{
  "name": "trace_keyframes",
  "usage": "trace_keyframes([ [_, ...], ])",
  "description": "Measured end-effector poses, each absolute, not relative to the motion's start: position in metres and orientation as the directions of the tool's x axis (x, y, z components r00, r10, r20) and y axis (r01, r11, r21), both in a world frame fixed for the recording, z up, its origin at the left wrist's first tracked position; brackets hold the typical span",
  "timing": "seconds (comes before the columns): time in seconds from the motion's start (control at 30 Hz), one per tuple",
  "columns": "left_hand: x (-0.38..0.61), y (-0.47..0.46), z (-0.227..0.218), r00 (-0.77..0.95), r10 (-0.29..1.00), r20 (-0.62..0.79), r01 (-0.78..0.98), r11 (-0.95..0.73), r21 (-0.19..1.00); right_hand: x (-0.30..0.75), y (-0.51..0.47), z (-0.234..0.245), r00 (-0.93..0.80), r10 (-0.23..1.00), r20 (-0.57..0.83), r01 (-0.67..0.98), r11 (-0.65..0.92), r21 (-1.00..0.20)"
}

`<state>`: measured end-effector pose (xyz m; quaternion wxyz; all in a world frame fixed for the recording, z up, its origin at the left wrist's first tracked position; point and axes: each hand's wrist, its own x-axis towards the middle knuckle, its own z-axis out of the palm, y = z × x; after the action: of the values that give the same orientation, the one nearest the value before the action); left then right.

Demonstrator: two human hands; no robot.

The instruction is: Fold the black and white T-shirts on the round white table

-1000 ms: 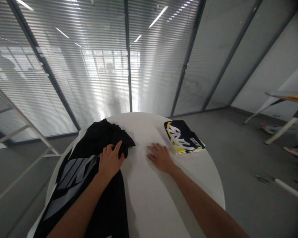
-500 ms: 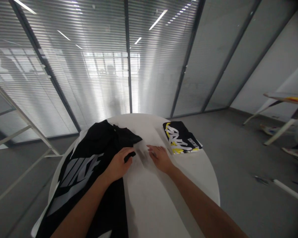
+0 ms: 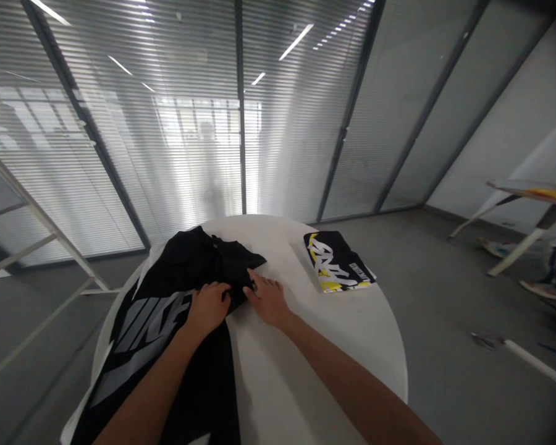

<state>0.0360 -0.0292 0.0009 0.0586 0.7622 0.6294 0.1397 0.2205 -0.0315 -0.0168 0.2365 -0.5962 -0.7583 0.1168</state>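
Observation:
A black T-shirt [image 3: 185, 256] with large grey "NIKE" lettering lies spread over the left part of the round white table. My left hand [image 3: 208, 307] rests on it at the right end of the lettering, fingers loosely bent over the cloth. At the shirt's right sleeve, my right hand [image 3: 267, 298] touches the cloth edge with its fingers stretched and the thumb apart from the index finger. The lower part of the shirt is partly covered by my left forearm. A folded black garment [image 3: 336, 259] with white and yellow print lies on the right, apart from both hands.
The round white table [image 3: 291, 364] stands before a glass wall with blinds [image 3: 194, 154]. A white metal frame [image 3: 50, 222] is at the left. On the right are another table [image 3: 532, 188] and a white pole [image 3: 537, 364] on the floor.
Both hands have moved left, the left one farther onto the shirt and the right one from bare table to the sleeve. The sleeve part lies flatter; the folded garment stays put.

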Motion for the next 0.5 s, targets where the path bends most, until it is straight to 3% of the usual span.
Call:
trace_keyframes([
  [0.1, 0.044, -0.031, 0.003, 0.253, 0.96, 0.117, 0.858, -0.279, 0.432, 0.198, -0.016, -0.015, -0.084, 0.981, 0.175, 0.829, 0.166, -0.535],
  [0.2, 0.044, -0.034, 0.012, 0.277, 0.959, 0.053, 0.74, -0.248, 0.626, 0.185, 0.0, -0.012, -0.072, 0.982, 0.174, 0.754, 0.168, -0.635],
  [0.3, 0.03, -0.035, 0.024, 0.279, 0.96, -0.013, 0.701, -0.194, 0.687, 0.191, 0.013, -0.001, -0.089, 0.963, 0.256, 0.684, 0.246, -0.687],
  [0.37, 0.01, -0.033, 0.032, 0.234, 0.972, -0.007, 0.781, -0.184, 0.597, 0.206, 0.018, 0.009, -0.106, 0.948, 0.301, 0.631, 0.298, -0.716],
  [0.5, -0.039, -0.015, 0.035, -0.01, 0.994, 0.11, 0.982, -0.011, 0.189, 0.247, 0.016, 0.03, -0.117, 0.968, 0.221, 0.449, 0.25, -0.858],
])
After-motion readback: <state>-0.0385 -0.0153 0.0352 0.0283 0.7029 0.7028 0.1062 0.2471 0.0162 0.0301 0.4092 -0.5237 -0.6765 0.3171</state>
